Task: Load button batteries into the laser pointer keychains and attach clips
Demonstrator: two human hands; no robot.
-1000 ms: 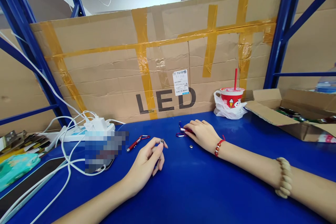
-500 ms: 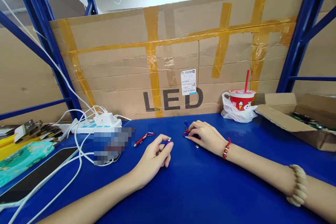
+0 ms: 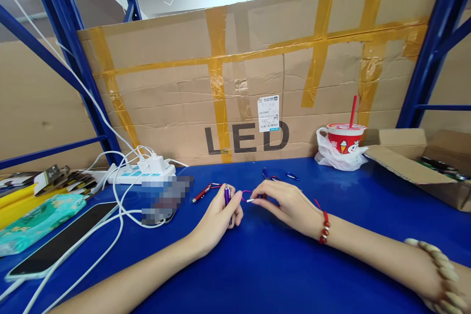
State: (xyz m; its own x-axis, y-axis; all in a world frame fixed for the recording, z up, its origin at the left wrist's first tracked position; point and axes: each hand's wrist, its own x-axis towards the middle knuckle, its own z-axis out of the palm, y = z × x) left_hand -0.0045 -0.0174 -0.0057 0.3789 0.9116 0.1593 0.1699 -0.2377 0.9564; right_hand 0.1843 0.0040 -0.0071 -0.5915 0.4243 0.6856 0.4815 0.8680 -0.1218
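My left hand (image 3: 215, 221) is closed round a small purple cylinder (image 3: 227, 196) that stands upright in its fingers. Just to the right, my right hand (image 3: 285, 203) pinches a purple carabiner (image 3: 246, 195), which reaches toward the left fingertips. A red cylinder with a carabiner (image 3: 201, 194) lies on the blue table (image 3: 257, 265) left of my left hand. Behind my right hand lie a blue carabiner (image 3: 292, 176) and small blue and red pieces, partly hidden by the hand.
At the left are a power strip (image 3: 143, 176) with white cables, a phone (image 3: 62, 240) and a teal packet (image 3: 40, 221). A red cup (image 3: 344, 140) in a plastic bag and an open cardboard box (image 3: 401, 159) stand at the right. Cardboard (image 3: 176, 98) backs the table.
My right hand has come toward my left hand with the purple carabiner, uncovering the blue carabiner behind it. My left hand has turned the purple cylinder upright. The view has shifted slightly.
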